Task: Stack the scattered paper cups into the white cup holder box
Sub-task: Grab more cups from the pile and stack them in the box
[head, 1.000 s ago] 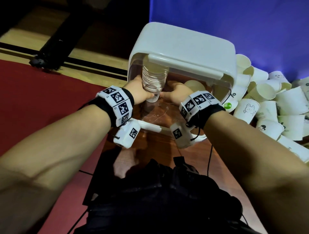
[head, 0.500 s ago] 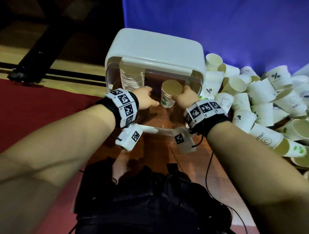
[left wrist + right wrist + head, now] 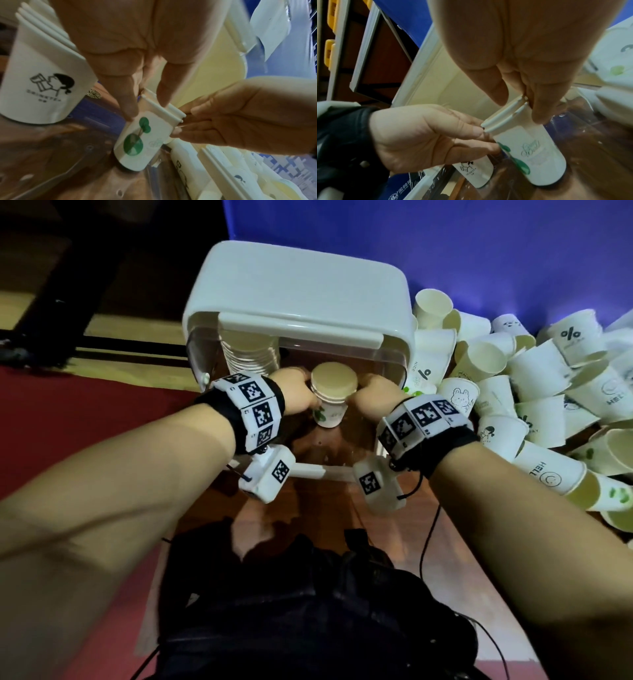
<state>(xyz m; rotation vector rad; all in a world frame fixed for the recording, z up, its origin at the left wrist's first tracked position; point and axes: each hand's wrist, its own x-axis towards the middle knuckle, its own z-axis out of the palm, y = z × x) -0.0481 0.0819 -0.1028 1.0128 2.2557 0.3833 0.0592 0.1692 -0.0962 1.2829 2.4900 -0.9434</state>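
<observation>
The white cup holder box (image 3: 301, 289) stands open towards me, with a clear floor and walls. A tall stack of paper cups (image 3: 248, 354) (image 3: 39, 81) fills its left side. In the middle of the box a short stack of cups with a green leaf print (image 3: 331, 397) (image 3: 137, 142) (image 3: 530, 148) sits upright on the clear floor. My left hand (image 3: 305, 397) (image 3: 147, 106) pinches its rims from the left. From the other side my right hand (image 3: 363, 393) (image 3: 520, 108) pinches the same rims.
A big heap of loose paper cups (image 3: 534, 392) lies to the right of the box against a blue wall (image 3: 445, 241). The box stands on a brown wooden table (image 3: 325, 508); red floor (image 3: 68, 412) lies to the left. Black cables (image 3: 428, 529) hang from my wrists.
Both hands left the tall stack at the left and moved to the middle of the box. They now hold the short leaf-print stack together, lower on the clear floor.
</observation>
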